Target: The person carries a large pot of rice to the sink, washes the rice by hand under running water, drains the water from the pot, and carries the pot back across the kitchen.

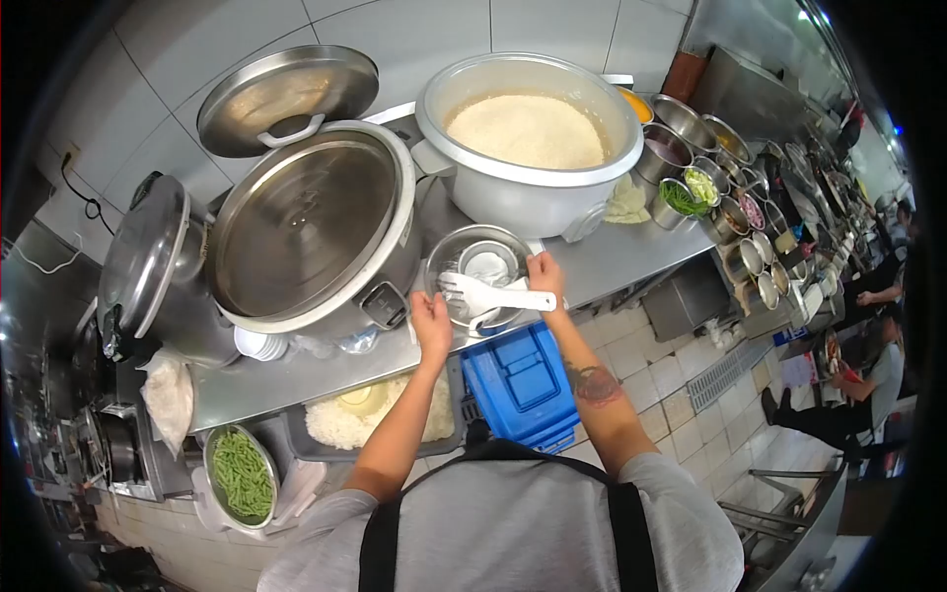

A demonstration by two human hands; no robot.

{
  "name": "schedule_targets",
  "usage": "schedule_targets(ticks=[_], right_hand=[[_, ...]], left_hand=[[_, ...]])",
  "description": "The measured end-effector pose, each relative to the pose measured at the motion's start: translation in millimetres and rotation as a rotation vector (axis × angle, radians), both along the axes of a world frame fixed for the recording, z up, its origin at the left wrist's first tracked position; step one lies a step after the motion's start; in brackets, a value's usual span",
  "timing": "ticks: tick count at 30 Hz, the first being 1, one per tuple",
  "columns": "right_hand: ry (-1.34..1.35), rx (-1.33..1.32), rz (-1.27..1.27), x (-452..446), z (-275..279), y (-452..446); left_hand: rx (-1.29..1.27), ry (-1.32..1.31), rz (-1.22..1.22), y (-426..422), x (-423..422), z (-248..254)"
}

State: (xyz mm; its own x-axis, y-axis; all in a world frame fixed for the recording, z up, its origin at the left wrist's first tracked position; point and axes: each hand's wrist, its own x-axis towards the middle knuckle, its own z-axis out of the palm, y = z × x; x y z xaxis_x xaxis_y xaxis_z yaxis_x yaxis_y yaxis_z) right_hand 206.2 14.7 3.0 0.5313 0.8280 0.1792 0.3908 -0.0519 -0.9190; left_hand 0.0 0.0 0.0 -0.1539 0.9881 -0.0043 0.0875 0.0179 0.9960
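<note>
My left hand [431, 326] and my right hand [546, 280] are closed on opposite sides of the rim of a round metal bowl [441, 259]. Inside it sit a smaller metal bowl [487, 260] and a white serving spoon [498, 297] with a slotted head, its handle lying across the rim near my right hand. The bowl is at the front edge of the steel counter; whether it rests there I cannot tell. Behind it stands a large rice cooker pot [528, 202] holding pale rice [528, 130]. To the left is a closed cooker [306, 227] with a metal lid.
Below the counter [631, 259] are a blue lidded bin [518, 380], a grey tub of cooked rice [321, 419] and a bowl of green beans [242, 476]. Several metal containers of chopped vegetables [684, 197] line the right side. Another person [868, 385] is at the far right.
</note>
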Motion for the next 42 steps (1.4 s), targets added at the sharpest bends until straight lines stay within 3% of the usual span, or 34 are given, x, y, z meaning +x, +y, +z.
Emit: schedule_targets(ticks=[2, 3, 5, 9, 11, 12, 15, 17, 19, 20, 22, 25, 26, 29, 31, 33, 35, 37, 40, 42], right_hand=[[0.014, -0.003, 0.036, 5.4, -5.5, -15.5], [0.032, 0.098, 0.041, -6.9, 2.5, 24.5], [-0.045, 0.002, 0.068, 4.1, -2.1, 16.9], [-0.019, -0.01, 0.124, 6.3, 3.6, 9.3], [0.011, 0.038, 0.164, 6.2, 14.0, 5.6], [0.011, 0.042, 0.203, 7.7, 13.7, 8.0], [-0.021, 0.106, 0.364, 28.0, 4.6, -5.6], [0.562, -0.258, 0.715, 54.7, 9.4, -14.5], [0.46, -0.318, 0.845, 91.9, -21.9, -39.4], [0.329, -0.359, 0.863, 114.0, -27.9, -57.7], [0.34, -0.48, 0.984, 167.3, -11.8, -94.9], [0.227, -0.641, 1.174, 237.9, 39.6, -115.0], [0.148, -0.668, 1.228, 260.9, 51.9, -109.9], [0.017, -0.641, 1.128, 307.0, 102.4, -81.2], [-0.242, -0.265, 1.041, 321.5, 138.0, -57.2], [-0.109, -0.195, 0.872, 322.8, 172.3, -29.7], [-0.12, -0.097, 0.807, 310.0, 210.4, -15.1], [-0.111, 0.045, 0.758, 302.3, 233.8, 9.7], [-0.354, 0.147, 0.722, 311.7, 240.5, 77.6], [-0.34, 0.116, 0.653, 317.1, 244.0, 129.0]], left_hand=[[0.22, 0.029, 0.123, -18.2, 9.8, -0.9], [0.289, 0.032, 0.114, 24.4, 2.4, 8.9], [0.32, -0.044, 0.172, 16.0, 10.2, 1.9], [0.279, -0.048, 0.103, 16.5, 1.2, -16.2], [0.037, -0.202, 0.069, 7.3, 3.1, 5.8], [0.045, -0.202, 0.106, 9.4, 1.3, 3.4], [0.311, 0.05, 0.215, 3.1, 11.7, 3.7], [0.289, -0.016, 0.363, 4.5, 14.0, -19.0], [0.059, -0.278, 0.477, -32.0, 31.8, -19.4], [0.077, -0.254, 0.53, -57.8, 42.4, -25.2], [-0.056, -0.065, 0.589, -118.5, 71.0, -40.2], [-0.23, 0.009, 0.397, -210.0, 109.3, -66.1], [-0.331, -0.112, 0.309, -234.3, 120.5, -63.5], [-0.415, -0.047, 0.168, -269.3, 139.2, -38.6], [-0.366, -0.128, 0.189, -270.9, 144.0, -29.5], [-0.374, -0.121, 0.165, -247.5, 147.9, 5.0], [-0.173, 0.039, -0.007, -213.4, 151.5, 16.7], [-0.087, 0.077, -0.163, -177.8, 163.8, 68.1], [0.017, -0.007, -0.21, -128.8, 185.3, 119.3], [0.099, -0.049, -0.214, -97.4, 197.0, 143.8]])
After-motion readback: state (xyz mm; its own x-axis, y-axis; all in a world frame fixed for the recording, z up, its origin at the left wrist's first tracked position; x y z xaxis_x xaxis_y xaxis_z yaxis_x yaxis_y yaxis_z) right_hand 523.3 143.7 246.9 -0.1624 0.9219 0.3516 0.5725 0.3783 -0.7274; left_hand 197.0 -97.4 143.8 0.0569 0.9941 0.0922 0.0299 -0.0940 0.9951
